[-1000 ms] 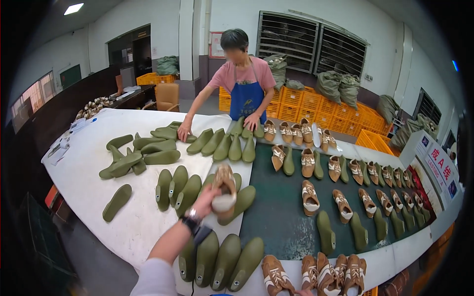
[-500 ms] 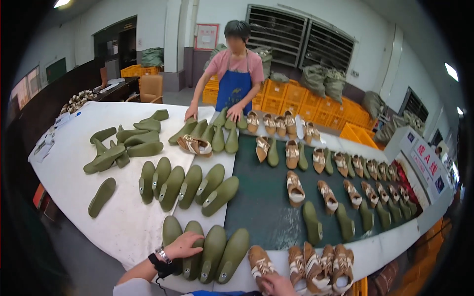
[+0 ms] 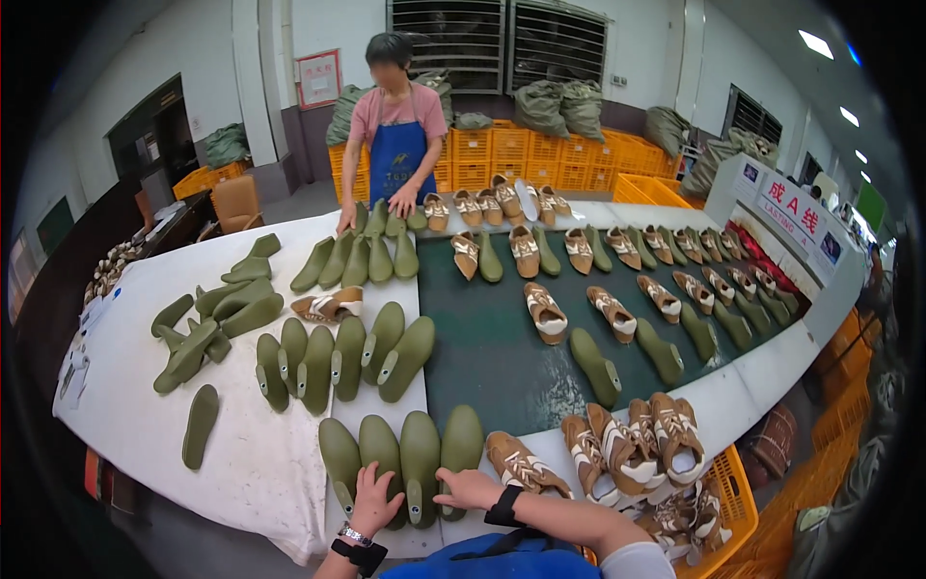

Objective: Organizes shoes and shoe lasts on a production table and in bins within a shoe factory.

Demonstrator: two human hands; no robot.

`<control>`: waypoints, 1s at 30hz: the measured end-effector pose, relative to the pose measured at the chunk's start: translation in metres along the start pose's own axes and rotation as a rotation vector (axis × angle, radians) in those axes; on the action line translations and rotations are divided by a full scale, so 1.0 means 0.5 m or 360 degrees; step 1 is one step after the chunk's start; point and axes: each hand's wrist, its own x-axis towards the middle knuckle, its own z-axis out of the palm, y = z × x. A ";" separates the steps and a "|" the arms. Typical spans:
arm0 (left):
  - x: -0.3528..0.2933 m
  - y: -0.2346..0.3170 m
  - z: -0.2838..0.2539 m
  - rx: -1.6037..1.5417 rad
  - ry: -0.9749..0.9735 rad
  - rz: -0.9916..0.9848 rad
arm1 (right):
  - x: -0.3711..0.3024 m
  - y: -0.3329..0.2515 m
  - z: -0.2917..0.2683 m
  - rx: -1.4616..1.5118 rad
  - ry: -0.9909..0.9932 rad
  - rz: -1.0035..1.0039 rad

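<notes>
A row of green shoe lasts [image 3: 419,449] stands at the near edge of the table. My left hand [image 3: 376,497] rests with spread fingers on the heel end of the second last from the left [image 3: 380,446]. Reaching in from the right, my right hand [image 3: 471,488] lies across the lower part of the rightmost last [image 3: 463,439], its fingers curled over the left side. Just beyond that hand is a brown and white sneaker [image 3: 521,461], which neither hand touches. Several more sneakers [image 3: 622,446] stand to its right.
Across the table, a co-worker in a blue apron [image 3: 400,159] has both hands on other lasts [image 3: 357,259]. Sneakers and lasts line the dark green conveyor belt [image 3: 482,357]. Loose lasts [image 3: 246,304] are heaped at left. An orange crate [image 3: 735,502] of sneakers stands below the right edge.
My right hand has left the brown sneaker and moved left onto the rightmost last. My left hand has slid down toward the heel of its last. The view has turned right.
</notes>
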 end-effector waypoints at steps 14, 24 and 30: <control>-0.025 0.020 -0.009 0.0100 0.0043 -0.0046 | 0.253 0.312 -0.054 -0.0241 0.0357 0.0717; 0.028 0.067 -0.034 0.0122 -0.0017 -0.0114 | 0.203 0.481 -0.186 -0.0383 0.0321 0.1094; 0.025 0.060 -0.032 0.0176 -0.0031 -0.0033 | 0.142 0.472 -0.217 -0.0373 0.0248 0.0902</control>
